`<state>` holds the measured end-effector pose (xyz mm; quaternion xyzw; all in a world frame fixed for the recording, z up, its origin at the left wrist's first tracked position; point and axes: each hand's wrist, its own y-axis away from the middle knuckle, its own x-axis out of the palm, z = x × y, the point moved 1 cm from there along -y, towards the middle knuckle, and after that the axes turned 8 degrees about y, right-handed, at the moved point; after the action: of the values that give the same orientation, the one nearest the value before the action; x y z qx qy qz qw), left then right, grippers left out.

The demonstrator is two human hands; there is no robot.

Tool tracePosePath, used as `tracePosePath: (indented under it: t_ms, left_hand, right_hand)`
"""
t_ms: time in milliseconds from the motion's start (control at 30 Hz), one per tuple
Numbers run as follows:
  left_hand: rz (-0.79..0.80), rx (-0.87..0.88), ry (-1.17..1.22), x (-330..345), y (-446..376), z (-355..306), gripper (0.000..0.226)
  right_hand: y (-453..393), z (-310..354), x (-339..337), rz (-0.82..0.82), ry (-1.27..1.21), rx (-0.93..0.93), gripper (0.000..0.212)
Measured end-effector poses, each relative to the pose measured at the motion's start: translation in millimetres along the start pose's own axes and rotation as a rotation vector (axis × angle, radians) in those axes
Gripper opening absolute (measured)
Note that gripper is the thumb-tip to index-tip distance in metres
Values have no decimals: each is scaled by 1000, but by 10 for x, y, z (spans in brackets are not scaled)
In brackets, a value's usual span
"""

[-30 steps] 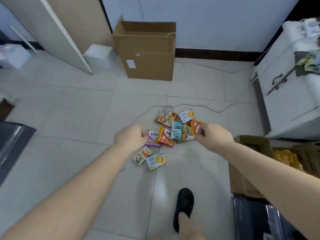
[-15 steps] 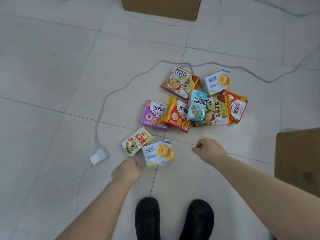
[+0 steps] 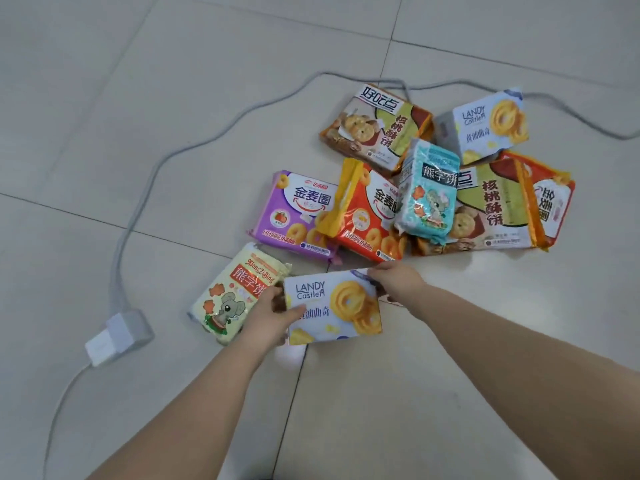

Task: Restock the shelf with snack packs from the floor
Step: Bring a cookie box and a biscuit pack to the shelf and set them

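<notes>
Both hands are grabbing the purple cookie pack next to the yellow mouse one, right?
Not quite. The head view shows the left hand and right hand grabbing the pale blue Landy Castle pack, not the purple pack, which lies untouched behind it. It does sit next to the yellow mouse pack.

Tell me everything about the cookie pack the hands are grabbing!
The Landy Castle pack is a glossy pale lavender-white plastic packet with dark lettering and pictures of golden ring-shaped butter cookies. It looks sealed and full, face up, low over the tiled floor nearest the person. The left hand grips its left edge, thumb on the front, and the right hand pinches its top right corner. Its left end is beside the cream mouse pack. A matching pack lies farther away.
</notes>
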<state>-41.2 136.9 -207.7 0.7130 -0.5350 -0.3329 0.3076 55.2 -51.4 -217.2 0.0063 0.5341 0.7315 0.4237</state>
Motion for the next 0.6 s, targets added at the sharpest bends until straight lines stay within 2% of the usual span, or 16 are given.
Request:
tracePosePath:
  t_ms: [100,200,233,300,333,367,400,433,533,600]
  left_hand:
    - [75,99,125,74,-19,-132,28]
    - [93,168,114,63,-39,-326,29]
    - [92,187,121,44,-45,-403,29]
    - [96,212,123,-7,-33,-546,37]
    - [103,217,111,-27,-19,-605,44]
    - [113,213,97,-39,-3,-649,50]
    - [123,212,92,-49,1,-670,52]
    - [127,215,83,-58,10,-683,50]
    - [126,226,75,-98,13,-694,40]
    - [111,224,68,-121,31,-709,34]
  right_hand:
    - [121,-61,-264,80,-147,-39,15]
    - [208,-70,-442,53,-221,-130,24]
    - [216,-48,-518,-31,-266,-151,27]
    - [187,-9,-713,-377,-290,-152,34]
    - [152,10,-820,-572,-262,-127,33]
    - [99,17,-922,-701,-239,-82,27]
    - [40,25,-997,-747,-226,-25,20]
    - [-34,26,-1044,-718,-201,37,20]
    - [-281,-3,-1059,-494,48,165,41]
    - [-328,12,-1058,-473,142,148,40]
